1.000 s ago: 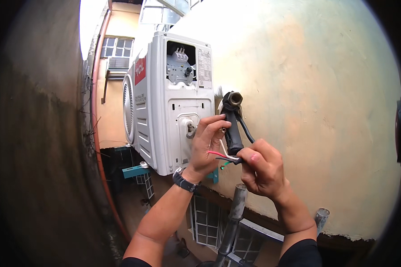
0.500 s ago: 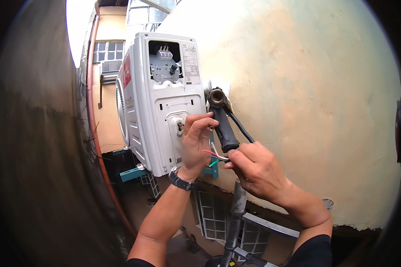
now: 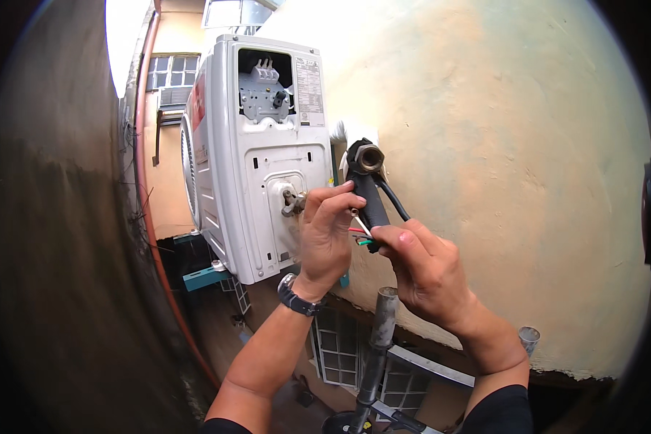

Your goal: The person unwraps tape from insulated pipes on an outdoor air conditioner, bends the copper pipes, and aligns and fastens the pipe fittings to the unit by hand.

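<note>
My left hand (image 3: 327, 235), a dark watch on its wrist, is closed with bent fingers around a thin copper pipe (image 3: 354, 213), whose end shows below the fingertips. Its thumb is hidden. My right hand (image 3: 430, 271) pinches an electrical cable whose red, white (image 3: 364, 226) and green (image 3: 364, 242) wires fan out toward the left hand. Between and behind the hands runs a thick pipe in black insulation (image 3: 366, 194), topped by a brass flare nut (image 3: 370, 158). A black cable (image 3: 393, 200) hangs beside it.
Left of my hands stands a white outdoor air-conditioner unit (image 3: 228, 166), with an exposed terminal block (image 3: 265, 71) and a service valve (image 3: 291, 204). It rests on a teal bracket (image 3: 205, 278). A beige wall (image 3: 484, 181) rises on the right; metal scaffold tubes (image 3: 385, 318) stand below.
The insulated pipe and its brass nut have shifted right. My left hand has moved slightly right and the wires now point more upward. The view has shifted a little.
</note>
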